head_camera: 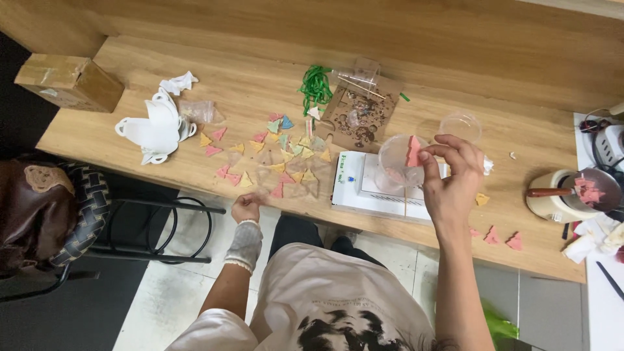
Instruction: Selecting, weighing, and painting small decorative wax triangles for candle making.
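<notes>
My right hand [450, 177] holds a pink tree-shaped piece [413, 152] on a thin wooden stick over a clear plastic cup [396, 160]. The cup stands on a white flat device [364, 187] at the table's near edge. My left hand [246, 208], with a grey wristband, rests at the table's near edge, fingers curled; I cannot tell if it holds anything. Just beyond it lie several pink, yellow and green triangular pieces [273, 156].
A brown cardboard sheet [357, 117] with green strands [315, 86] lies farther back. White holders [156, 127] and a cardboard box [68, 81] are at left. A small pot [569, 194] with pink material stands at right. A chair with a bag [45, 208] is at left.
</notes>
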